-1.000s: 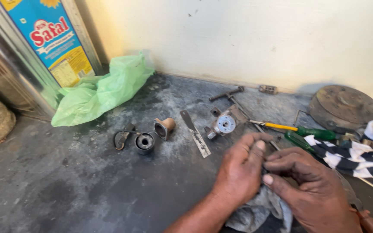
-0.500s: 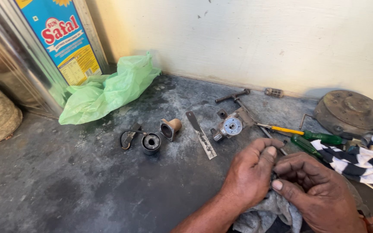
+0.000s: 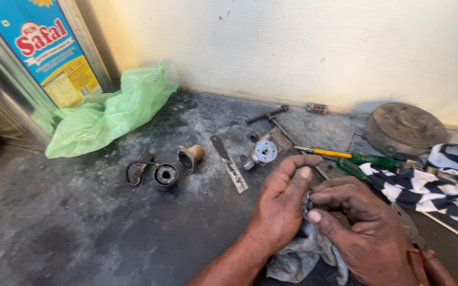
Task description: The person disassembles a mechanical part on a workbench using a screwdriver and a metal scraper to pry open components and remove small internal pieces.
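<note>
Both hands are close together near the front edge of the dark floor (image 3: 80,233). The left hand (image 3: 282,204) and the right hand (image 3: 361,228) are curled tight around a small round metal part (image 3: 307,203), which sits between the fingertips and is mostly hidden. A grey rag (image 3: 303,254) lies under the hands. A flat metal blade (image 3: 229,163) lies just past them. A green bag (image 3: 112,111) sits by the wall.
</note>
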